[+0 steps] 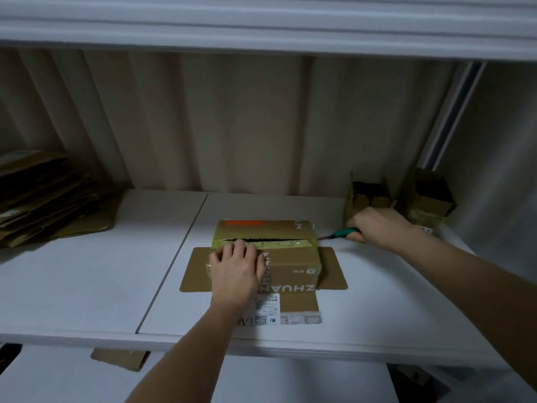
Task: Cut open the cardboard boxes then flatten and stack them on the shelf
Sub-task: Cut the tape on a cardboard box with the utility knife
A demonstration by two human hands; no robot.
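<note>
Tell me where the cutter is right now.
In the head view, the green-handled cutter is gripped in the right hand, right of the taped box, blade tip near the box's right end.

You have three upright boxes on the shelf (87, 286): one taped box (290, 257) and two small open boxes (369, 196) (430, 196), one stack of flattened cardboard (49, 199), and one knife (340, 234).

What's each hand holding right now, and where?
Right hand grips the cutter by its green handle. Left hand holds nothing, pressing flat on the box top.
</note>
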